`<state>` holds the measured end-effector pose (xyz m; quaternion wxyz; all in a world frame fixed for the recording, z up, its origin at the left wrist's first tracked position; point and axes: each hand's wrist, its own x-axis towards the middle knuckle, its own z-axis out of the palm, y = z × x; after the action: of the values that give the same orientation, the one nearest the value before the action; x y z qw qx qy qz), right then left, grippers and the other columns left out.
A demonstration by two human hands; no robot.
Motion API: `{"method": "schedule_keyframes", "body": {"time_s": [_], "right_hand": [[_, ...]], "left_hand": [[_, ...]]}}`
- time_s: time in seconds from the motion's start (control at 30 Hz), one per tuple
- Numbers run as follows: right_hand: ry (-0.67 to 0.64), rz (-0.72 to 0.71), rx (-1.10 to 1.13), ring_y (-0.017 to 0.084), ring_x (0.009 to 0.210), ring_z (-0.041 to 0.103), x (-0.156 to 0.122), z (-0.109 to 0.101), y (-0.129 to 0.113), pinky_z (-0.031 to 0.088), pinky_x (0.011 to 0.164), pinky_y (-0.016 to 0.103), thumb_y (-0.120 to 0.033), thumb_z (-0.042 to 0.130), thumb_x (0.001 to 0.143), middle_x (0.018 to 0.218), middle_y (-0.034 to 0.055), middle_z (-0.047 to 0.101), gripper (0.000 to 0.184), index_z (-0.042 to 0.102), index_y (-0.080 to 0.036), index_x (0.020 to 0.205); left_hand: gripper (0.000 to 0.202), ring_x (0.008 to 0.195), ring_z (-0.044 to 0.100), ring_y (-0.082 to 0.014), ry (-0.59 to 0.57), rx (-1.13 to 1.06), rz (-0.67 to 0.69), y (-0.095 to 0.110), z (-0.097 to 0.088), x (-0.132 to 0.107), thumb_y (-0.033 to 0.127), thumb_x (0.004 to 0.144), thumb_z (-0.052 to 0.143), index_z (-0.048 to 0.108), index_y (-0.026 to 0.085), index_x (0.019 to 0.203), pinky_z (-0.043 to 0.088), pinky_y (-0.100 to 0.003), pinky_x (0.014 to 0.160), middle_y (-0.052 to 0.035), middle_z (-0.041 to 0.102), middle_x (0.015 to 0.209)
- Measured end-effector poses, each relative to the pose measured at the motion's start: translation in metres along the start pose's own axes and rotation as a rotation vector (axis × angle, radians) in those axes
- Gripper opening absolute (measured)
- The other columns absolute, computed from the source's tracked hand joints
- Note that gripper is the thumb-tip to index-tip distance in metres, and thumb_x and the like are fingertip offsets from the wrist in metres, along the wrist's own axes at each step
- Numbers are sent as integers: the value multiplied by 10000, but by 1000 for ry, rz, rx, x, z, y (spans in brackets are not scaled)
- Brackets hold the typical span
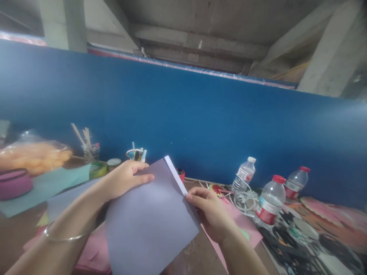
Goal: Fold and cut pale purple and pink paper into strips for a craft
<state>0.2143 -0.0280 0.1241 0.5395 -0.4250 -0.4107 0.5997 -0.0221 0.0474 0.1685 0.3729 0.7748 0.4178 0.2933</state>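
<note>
A sheet of purple paper [151, 217] is held up over the table, tilted, with a narrow folded strip [175, 175] along its upper right edge. My left hand [126, 178] grips the sheet's upper left edge, thumb on the near face and the other fingers partly hidden behind. My right hand [210, 210] pinches the folded strip at its lower end between thumb and fingers. A silver bangle [67, 238] circles my left wrist. Under the sheet, pink paper [96, 248] shows at the left.
Several bottles, including a red-capped one [269, 202], stand at right beside a white cable [243, 202] and dark clutter. At left lie teal paper [63, 183], purple tape [15, 185] and a bag of orange items [37, 152]. A blue partition [183, 114] closes the back.
</note>
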Motion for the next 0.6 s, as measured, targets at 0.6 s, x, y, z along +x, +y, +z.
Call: {"method": "schedule_keyframes", "body": {"time_s": [0.6], "right_hand": [[165, -108, 116, 79, 427, 437, 7, -4, 1, 305, 410, 203, -263, 746, 539, 477, -17, 557, 176, 607, -159, 572]], "left_hand": [[376, 801, 659, -262, 125, -3, -26, 0, -3, -2, 415, 646, 707, 697, 234, 976, 498, -284, 619, -46, 718, 901]]}}
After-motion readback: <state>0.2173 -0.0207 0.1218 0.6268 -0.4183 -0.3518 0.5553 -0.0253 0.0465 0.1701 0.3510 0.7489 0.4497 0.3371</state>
